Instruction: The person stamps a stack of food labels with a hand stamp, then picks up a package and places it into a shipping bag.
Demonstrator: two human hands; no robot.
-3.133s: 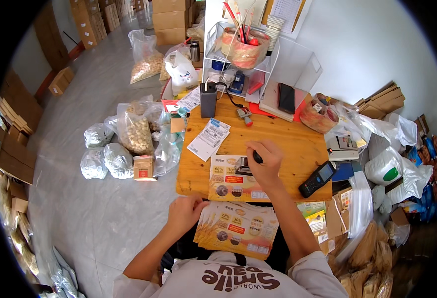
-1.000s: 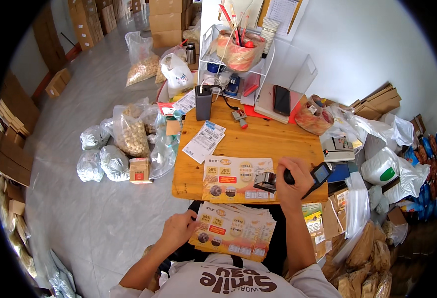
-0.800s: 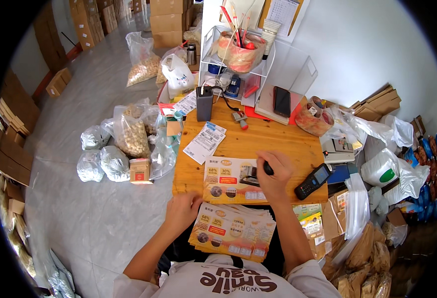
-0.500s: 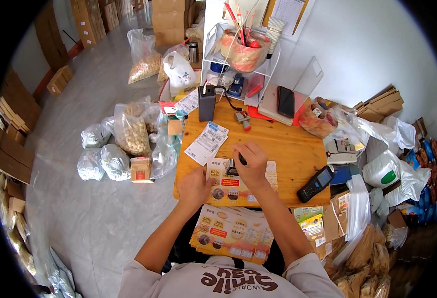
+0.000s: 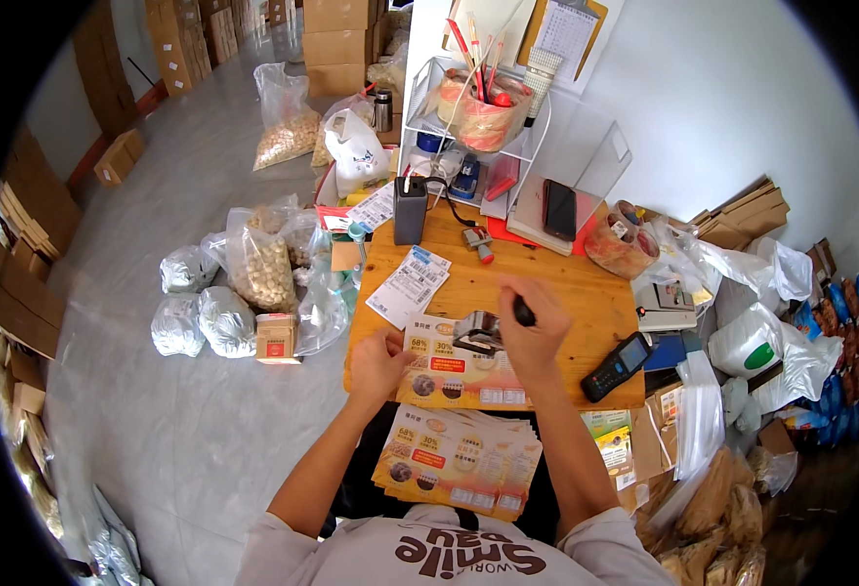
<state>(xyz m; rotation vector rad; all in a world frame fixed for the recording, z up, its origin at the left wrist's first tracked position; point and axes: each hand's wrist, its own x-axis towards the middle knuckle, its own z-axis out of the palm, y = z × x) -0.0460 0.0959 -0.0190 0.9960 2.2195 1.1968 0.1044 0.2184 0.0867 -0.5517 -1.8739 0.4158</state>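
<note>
My right hand (image 5: 537,327) is closed round the black knob of a metal-framed hand stamp (image 5: 478,332), held tilted over the right part of a yellow-orange printed bag (image 5: 436,383). Whether the stamp touches the bag I cannot tell. The bag lies flat at the table's front edge, perhaps with others under it. At its left edge my left hand (image 5: 380,363) is closed, thumb on the bag and fingers curled. A stack of matching printed bags (image 5: 457,459) rests on my lap, just below the table edge.
On the wooden table (image 5: 586,322) are white labels (image 5: 408,286), a black box-shaped device (image 5: 410,211), a small grey-and-red stamp (image 5: 478,244) and a handheld scanner (image 5: 617,366). A phone (image 5: 559,209) lies behind, near tape rolls (image 5: 623,241). Filled plastic bags (image 5: 258,269) stand on the floor left.
My right hand has shifted right and tipped the stamp, showing more of its metal frame. My left hand stays at the bag's left edge, its fingers slightly shifted.
</note>
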